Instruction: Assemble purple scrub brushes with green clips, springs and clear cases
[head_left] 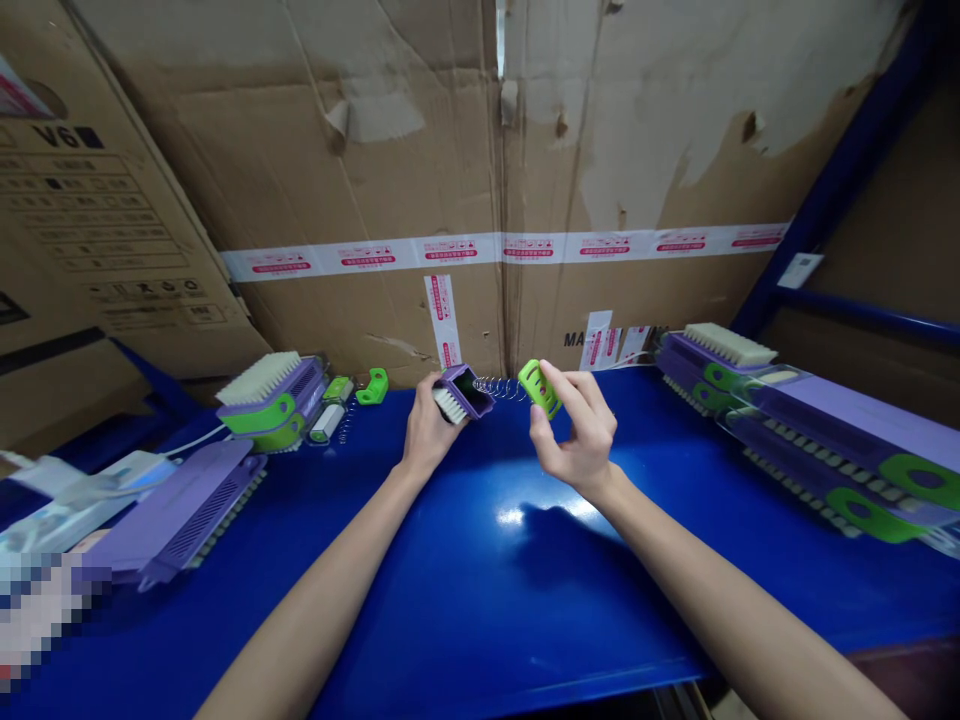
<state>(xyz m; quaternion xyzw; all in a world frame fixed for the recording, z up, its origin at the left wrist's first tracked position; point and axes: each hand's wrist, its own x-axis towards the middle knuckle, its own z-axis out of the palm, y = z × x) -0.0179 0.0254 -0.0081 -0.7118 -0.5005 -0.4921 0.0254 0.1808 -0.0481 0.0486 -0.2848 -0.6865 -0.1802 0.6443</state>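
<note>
My left hand (426, 430) is wrapped round a small purple brush housing (474, 392) with white bristles on its lower side and an open hollow end facing right. A thin metal coil spring (504, 387) stretches from that hollow toward a green slotted plastic cap (538, 388). My right hand (577, 425) pinches the cap between thumb and fingers, a short way to the right of the housing. Both hands are above the blue surface. Whether the spring is fixed to the cap I cannot tell.
Purple-and-green brushes (262, 405) stand at left, beside a green bracket (373, 386) and another spring (346, 422). A long purple brush part (176, 510) and a white power strip (90, 500) lie nearer. More brushes (825, 430) are stacked at right. Cardboard (360, 180) walls the back.
</note>
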